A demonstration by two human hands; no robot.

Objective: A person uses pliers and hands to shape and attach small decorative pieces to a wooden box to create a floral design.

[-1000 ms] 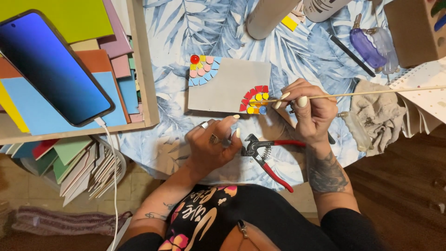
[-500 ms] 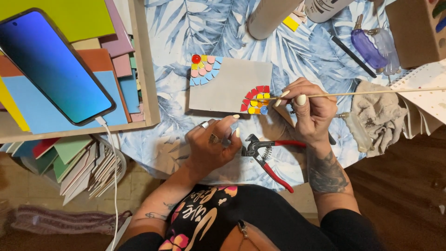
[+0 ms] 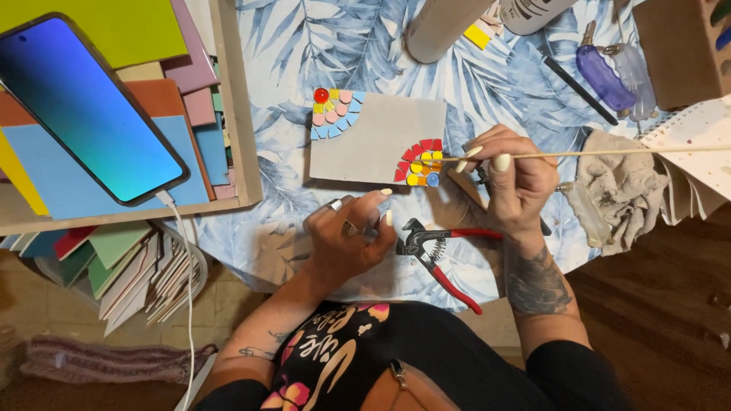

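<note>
While the right hand (image 3: 514,186) still pinches the stick (image 3: 609,153), its tip stays on the red-and-yellow mosaic corner (image 3: 420,164). Nothing has shifted; the placing continues. The left hand (image 3: 346,240) rests loosely curled, empty, beside the nippers (image 3: 438,255).

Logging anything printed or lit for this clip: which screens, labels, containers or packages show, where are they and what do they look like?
Smartphone: upper left, lying tilted on coloured sheets, screen lit in a blue-to-teal gradient, white cable plugged in.
Grey cylinder container: top centre, lying tilted, with a yellow label patch beside its base.
White container: top edge, dark print, mostly cut off.
Spiral notebook: right edge, white page with small coloured dots.
</note>
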